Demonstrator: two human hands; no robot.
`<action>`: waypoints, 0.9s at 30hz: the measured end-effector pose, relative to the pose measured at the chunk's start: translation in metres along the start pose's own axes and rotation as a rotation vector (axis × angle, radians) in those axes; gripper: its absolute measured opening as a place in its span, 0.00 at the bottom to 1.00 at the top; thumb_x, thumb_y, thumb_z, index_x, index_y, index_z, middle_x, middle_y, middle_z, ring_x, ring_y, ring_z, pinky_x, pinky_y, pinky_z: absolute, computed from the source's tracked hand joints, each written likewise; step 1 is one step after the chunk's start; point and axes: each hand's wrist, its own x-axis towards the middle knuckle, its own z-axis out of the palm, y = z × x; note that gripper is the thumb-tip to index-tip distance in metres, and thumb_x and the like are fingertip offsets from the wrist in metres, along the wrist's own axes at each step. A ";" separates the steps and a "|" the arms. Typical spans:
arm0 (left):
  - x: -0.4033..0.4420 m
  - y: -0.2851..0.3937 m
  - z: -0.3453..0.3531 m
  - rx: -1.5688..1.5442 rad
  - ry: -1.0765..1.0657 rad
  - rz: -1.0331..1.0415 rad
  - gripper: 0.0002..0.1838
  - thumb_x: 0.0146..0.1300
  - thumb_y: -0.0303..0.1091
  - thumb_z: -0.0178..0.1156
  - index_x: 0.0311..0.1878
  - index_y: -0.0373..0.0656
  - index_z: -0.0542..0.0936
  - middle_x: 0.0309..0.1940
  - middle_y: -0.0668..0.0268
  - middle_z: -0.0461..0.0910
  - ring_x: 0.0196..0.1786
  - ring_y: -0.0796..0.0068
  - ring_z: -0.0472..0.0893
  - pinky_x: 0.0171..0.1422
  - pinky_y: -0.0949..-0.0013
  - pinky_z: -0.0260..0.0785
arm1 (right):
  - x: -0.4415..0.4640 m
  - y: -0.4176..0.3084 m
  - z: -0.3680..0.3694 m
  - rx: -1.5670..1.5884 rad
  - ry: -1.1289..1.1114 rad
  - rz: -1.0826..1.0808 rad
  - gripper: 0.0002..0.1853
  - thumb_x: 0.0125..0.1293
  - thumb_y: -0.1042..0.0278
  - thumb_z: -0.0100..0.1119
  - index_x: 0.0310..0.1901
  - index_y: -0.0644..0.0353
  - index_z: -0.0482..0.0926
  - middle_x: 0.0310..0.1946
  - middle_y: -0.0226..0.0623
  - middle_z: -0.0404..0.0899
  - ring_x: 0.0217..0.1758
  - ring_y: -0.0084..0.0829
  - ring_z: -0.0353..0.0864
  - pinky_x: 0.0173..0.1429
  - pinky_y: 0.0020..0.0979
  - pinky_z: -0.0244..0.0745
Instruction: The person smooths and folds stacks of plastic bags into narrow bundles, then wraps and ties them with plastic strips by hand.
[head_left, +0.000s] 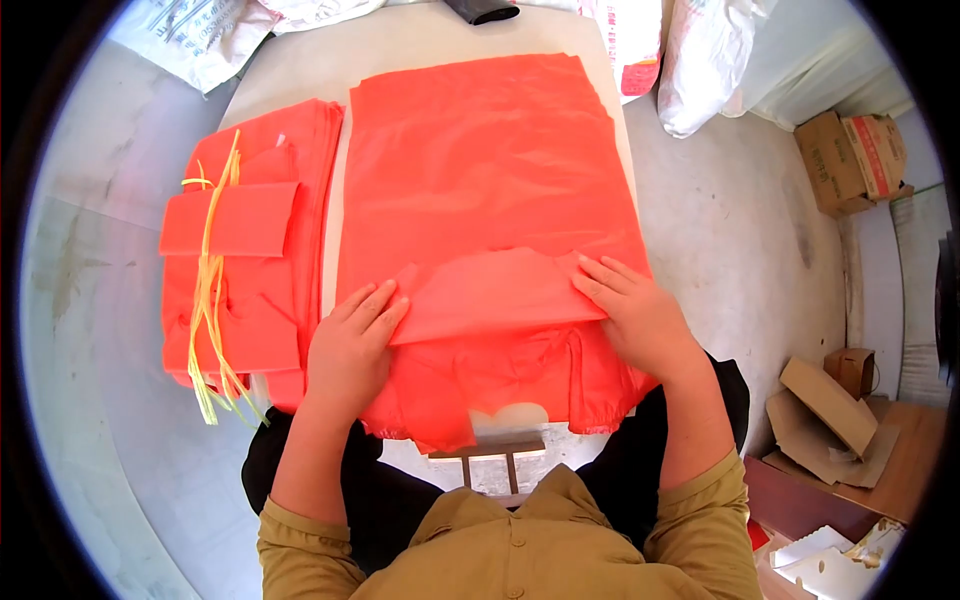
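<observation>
A large flat layer of red thin plastic sheeting [480,160], which looks like bags, lies on the pale tabletop in front of me. Across its near part runs a lighter folded flap [490,295]. My left hand [355,340] rests on the flap's left end, fingers stretched out over the plastic. At the flap's right end lies my right hand [635,310], its fingers also extended and flat. Both thumbs are mostly hidden. Toward my body, gathered and crumpled red plastic [500,380] hangs at the near edge, with a rounded gap in it.
To the left sits a folded red plastic bundle [235,300] with yellow strings [212,270] across it. White sacks [710,60] stand beyond the table [330,70], with a dark object [482,10] at its far edge. Cardboard boxes [850,165] and an open carton [830,425] are at right.
</observation>
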 end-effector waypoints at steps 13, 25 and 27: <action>-0.018 -0.011 -0.021 -0.921 0.024 -0.643 0.11 0.66 0.23 0.71 0.51 0.38 0.84 0.37 0.70 0.84 0.40 0.78 0.82 0.50 0.71 0.76 | -0.002 0.021 -0.035 0.564 0.031 0.406 0.10 0.66 0.71 0.68 0.46 0.65 0.83 0.38 0.41 0.86 0.41 0.40 0.83 0.49 0.35 0.78; 0.015 -0.023 0.023 -1.069 0.278 -0.660 0.30 0.77 0.24 0.57 0.79 0.38 0.64 0.70 0.56 0.72 0.70 0.72 0.74 0.75 0.67 0.67 | 0.039 0.032 0.027 0.435 0.350 0.349 0.19 0.72 0.72 0.62 0.62 0.63 0.77 0.63 0.47 0.76 0.66 0.46 0.78 0.70 0.41 0.74; 0.015 -0.027 0.023 -1.108 0.248 -0.705 0.28 0.81 0.31 0.55 0.80 0.38 0.64 0.72 0.55 0.70 0.71 0.71 0.73 0.77 0.66 0.66 | 0.040 0.032 0.029 0.402 0.357 0.315 0.21 0.73 0.73 0.61 0.65 0.63 0.75 0.67 0.48 0.73 0.69 0.47 0.76 0.72 0.41 0.72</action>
